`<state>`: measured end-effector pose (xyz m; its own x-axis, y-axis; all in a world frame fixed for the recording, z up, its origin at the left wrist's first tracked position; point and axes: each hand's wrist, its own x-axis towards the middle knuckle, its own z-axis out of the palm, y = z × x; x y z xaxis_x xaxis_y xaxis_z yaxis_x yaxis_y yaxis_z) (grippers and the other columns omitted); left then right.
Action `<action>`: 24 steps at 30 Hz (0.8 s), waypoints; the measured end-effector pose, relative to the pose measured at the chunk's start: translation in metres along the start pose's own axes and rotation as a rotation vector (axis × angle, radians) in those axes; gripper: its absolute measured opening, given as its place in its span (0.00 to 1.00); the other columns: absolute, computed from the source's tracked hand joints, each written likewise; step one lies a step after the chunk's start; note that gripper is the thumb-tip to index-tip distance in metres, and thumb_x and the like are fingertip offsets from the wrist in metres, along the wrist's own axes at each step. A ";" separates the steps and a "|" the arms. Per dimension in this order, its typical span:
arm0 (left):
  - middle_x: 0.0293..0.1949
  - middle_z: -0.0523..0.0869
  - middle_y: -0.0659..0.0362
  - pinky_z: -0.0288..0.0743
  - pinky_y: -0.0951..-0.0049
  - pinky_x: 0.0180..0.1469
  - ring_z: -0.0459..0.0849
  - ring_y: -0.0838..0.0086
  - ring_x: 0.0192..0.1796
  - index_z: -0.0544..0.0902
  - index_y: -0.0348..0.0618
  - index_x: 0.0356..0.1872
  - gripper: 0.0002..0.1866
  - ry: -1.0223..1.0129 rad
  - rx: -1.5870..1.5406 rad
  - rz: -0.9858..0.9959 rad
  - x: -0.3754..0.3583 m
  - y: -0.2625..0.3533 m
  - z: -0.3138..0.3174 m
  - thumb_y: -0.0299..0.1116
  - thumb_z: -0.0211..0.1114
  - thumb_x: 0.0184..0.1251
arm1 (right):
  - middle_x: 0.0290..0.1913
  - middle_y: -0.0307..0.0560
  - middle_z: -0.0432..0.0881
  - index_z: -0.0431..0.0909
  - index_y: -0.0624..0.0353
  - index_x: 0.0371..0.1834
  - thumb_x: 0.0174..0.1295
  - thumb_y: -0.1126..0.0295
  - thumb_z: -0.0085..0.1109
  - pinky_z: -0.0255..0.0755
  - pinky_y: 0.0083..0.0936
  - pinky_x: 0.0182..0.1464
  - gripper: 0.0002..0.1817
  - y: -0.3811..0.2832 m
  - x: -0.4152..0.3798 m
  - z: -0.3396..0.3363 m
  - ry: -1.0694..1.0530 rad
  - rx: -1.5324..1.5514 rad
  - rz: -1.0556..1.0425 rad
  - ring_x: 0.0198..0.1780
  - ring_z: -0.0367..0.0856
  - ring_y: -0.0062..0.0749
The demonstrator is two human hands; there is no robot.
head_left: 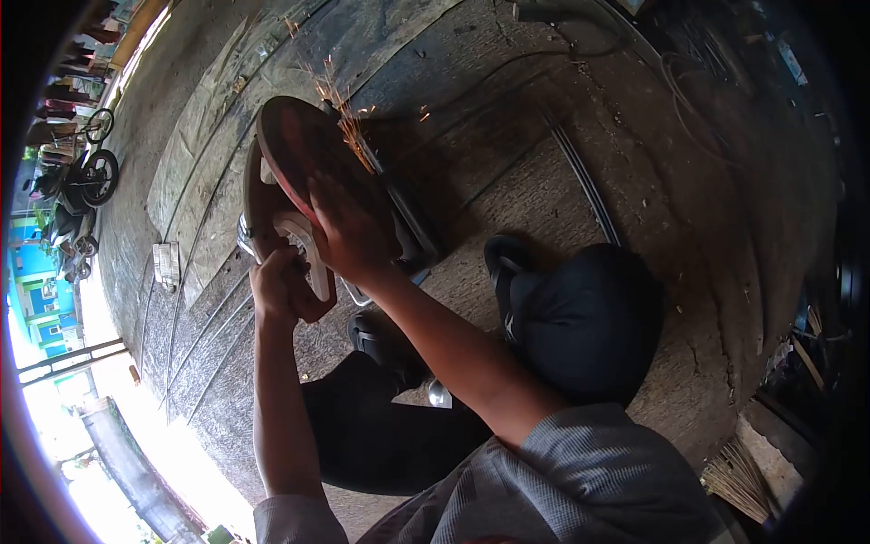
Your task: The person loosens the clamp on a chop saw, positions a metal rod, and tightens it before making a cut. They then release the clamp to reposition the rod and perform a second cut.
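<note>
Cut-off saw [297, 172]: on concrete floor [634, 199]; likely heavy, rigid. Best held by pale handle [319, 265], clear of sparks [350, 131]. Gripped there by fingers of left hand [278, 283]; touched on red guard [313, 136] by outstretched right hand [349, 234].

The rough, cracked floor [671, 381] carries a wrinkled sheet [207, 161], slender metal bars [584, 178] and a small pale rectangular object [166, 264].
</note>
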<state>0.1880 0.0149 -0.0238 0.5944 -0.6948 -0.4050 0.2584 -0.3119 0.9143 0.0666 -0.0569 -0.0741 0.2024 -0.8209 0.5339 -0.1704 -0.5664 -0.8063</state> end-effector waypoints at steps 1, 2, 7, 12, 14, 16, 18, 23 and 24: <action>0.30 0.80 0.55 0.77 0.72 0.33 0.81 0.69 0.29 0.76 0.30 0.42 0.14 0.005 0.014 0.003 -0.001 0.000 0.000 0.26 0.59 0.54 | 0.61 0.63 0.69 0.64 0.68 0.62 0.60 0.72 0.50 0.63 0.39 0.64 0.26 0.000 -0.001 0.000 -0.002 -0.001 -0.001 0.63 0.68 0.54; 0.30 0.80 0.55 0.77 0.72 0.33 0.81 0.69 0.29 0.76 0.30 0.42 0.14 0.001 0.016 0.005 0.001 -0.001 -0.001 0.26 0.59 0.54 | 0.61 0.63 0.69 0.64 0.68 0.62 0.60 0.72 0.50 0.63 0.39 0.64 0.26 0.001 -0.001 0.000 0.002 -0.003 -0.001 0.63 0.68 0.54; 0.29 0.80 0.56 0.77 0.72 0.33 0.80 0.70 0.28 0.77 0.31 0.41 0.13 0.005 0.031 -0.025 0.004 -0.004 -0.005 0.26 0.59 0.53 | 0.62 0.63 0.68 0.63 0.68 0.63 0.60 0.72 0.50 0.63 0.39 0.64 0.26 0.001 -0.002 -0.001 -0.017 -0.017 0.002 0.63 0.67 0.53; 0.28 0.80 0.56 0.77 0.73 0.32 0.80 0.70 0.28 0.77 0.32 0.40 0.13 0.031 0.075 0.005 -0.001 -0.002 0.000 0.26 0.60 0.53 | 0.62 0.62 0.68 0.63 0.68 0.63 0.59 0.73 0.50 0.63 0.38 0.64 0.27 0.000 -0.003 -0.002 -0.019 -0.026 0.002 0.63 0.67 0.53; 0.28 0.80 0.56 0.77 0.73 0.32 0.80 0.71 0.28 0.77 0.31 0.40 0.13 0.030 0.076 0.018 -0.002 -0.002 0.001 0.26 0.60 0.53 | 0.62 0.62 0.68 0.63 0.68 0.63 0.59 0.73 0.51 0.63 0.38 0.64 0.27 0.002 -0.004 -0.001 -0.014 -0.026 -0.002 0.63 0.68 0.52; 0.28 0.80 0.56 0.78 0.73 0.32 0.80 0.71 0.28 0.77 0.31 0.40 0.13 0.002 0.025 0.024 -0.002 -0.004 0.001 0.26 0.60 0.52 | 0.62 0.62 0.68 0.63 0.68 0.63 0.58 0.74 0.51 0.63 0.38 0.64 0.27 0.003 -0.004 -0.001 -0.017 -0.024 0.007 0.63 0.68 0.52; 0.28 0.80 0.56 0.78 0.73 0.32 0.80 0.71 0.28 0.77 0.32 0.40 0.13 -0.006 0.052 0.030 -0.003 -0.003 0.001 0.26 0.60 0.52 | 0.62 0.62 0.68 0.63 0.68 0.62 0.58 0.74 0.51 0.63 0.38 0.64 0.27 0.003 -0.005 0.000 -0.014 -0.034 0.002 0.63 0.68 0.52; 0.28 0.80 0.55 0.78 0.73 0.33 0.81 0.71 0.28 0.77 0.32 0.40 0.14 0.002 0.112 0.012 -0.002 -0.003 -0.001 0.26 0.60 0.52 | 0.62 0.62 0.68 0.64 0.68 0.62 0.59 0.73 0.51 0.64 0.38 0.63 0.26 0.003 -0.004 -0.001 -0.011 -0.031 -0.011 0.63 0.68 0.52; 0.28 0.80 0.56 0.78 0.73 0.33 0.81 0.71 0.28 0.77 0.31 0.41 0.14 0.009 0.122 0.020 -0.002 -0.003 0.000 0.26 0.60 0.52 | 0.62 0.62 0.68 0.64 0.68 0.62 0.59 0.73 0.51 0.64 0.38 0.63 0.26 0.002 -0.005 -0.002 -0.016 -0.033 -0.007 0.63 0.68 0.52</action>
<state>0.1860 0.0174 -0.0254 0.6052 -0.6962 -0.3859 0.1521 -0.3748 0.9146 0.0631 -0.0545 -0.0777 0.2187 -0.8159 0.5352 -0.2007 -0.5744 -0.7936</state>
